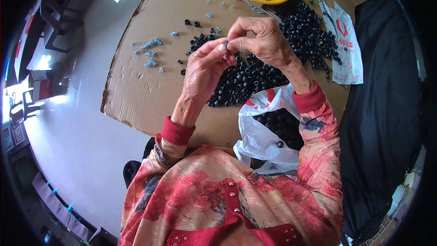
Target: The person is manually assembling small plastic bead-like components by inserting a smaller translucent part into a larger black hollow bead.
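Observation:
Over the cardboard, my two hands meet at the fingertips. My left hand (205, 63) is closed, pinching a small dark round cap (226, 43) between thumb and forefinger. The thumb and forefinger of my right hand (264, 40) are pressed together right against that cap; whatever lies between them is hidden. Below and around both hands spreads a heap of small black caps (239, 82), some with a hole showing. Small silvery metal pieces, apparently screws (151, 43), lie in loose clusters left of my left hand.
A yellow bowl (276, 1) at the far side holds many silvery pieces. Near my lap, an opened white plastic bag (255, 132) contains more black caps. Another white bag (348, 59) lies flat at the right. Cardboard (136, 82) underlies the work; dark cloth (382, 109) hangs beyond it.

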A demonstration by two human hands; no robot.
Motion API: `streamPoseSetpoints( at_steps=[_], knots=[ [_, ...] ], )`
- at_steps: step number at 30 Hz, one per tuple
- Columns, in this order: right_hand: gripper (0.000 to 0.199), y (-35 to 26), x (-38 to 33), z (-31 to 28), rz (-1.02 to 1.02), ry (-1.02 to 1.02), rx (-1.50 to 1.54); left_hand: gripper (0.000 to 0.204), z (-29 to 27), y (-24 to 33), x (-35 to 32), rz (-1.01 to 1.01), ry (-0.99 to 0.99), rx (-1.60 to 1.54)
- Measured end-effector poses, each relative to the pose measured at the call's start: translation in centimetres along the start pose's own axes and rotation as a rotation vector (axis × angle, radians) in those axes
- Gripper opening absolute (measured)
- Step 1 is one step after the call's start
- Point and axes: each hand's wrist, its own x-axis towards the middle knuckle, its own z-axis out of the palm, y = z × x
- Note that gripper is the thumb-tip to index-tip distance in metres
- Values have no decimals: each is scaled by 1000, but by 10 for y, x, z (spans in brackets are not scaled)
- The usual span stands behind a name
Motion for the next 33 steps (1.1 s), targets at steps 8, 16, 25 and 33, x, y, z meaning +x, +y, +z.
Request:
streamPoseSetpoints(
  at_steps=[8,16,25,33],
  knots=[
    [9,-12,5,-2,-229,81,-213,23,4,8,5,85,0,-20],
    [9,-12,0,2,-271,144,-195,22,5,6,5,65,-2,-66],
    [8,-9,2,4,-315,138,-230,22,5,6,5,60,15,-62],
    [8,-9,3,0,-102,118,-80,21,7,8,6,95,-12,-30]
  ],
)
